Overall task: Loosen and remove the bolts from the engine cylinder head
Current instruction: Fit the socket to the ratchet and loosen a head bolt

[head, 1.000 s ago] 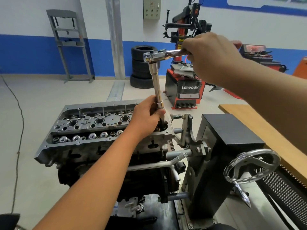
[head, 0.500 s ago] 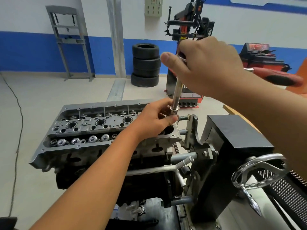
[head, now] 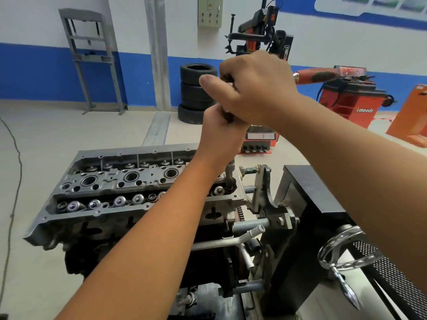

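The grey cylinder head [head: 111, 181] sits on an engine block clamped to a stand, its valve springs and plug wells exposed. A ratchet with a long extension bar [head: 230, 172] stands upright in a bolt hole at the head's right end. My left hand [head: 219, 137] grips the upper part of the extension. My right hand [head: 251, 88] wraps the ratchet head just above it, the two hands touching. The ratchet's red handle [head: 316, 76] sticks out to the right behind my right hand. The bolt itself is hidden in the hole.
The engine stand's black box [head: 309, 204] and chrome handwheel [head: 342, 250] are at the right, close under my right forearm. A tyre stack [head: 197, 93], a red tyre changer [head: 261, 38] and a red balancer [head: 351, 100] stand behind. A cable [head: 13, 181] runs along the floor at left.
My left hand has slid up the extension bar from near the head to just under my right hand. The ratchet handle has swung round to the right.
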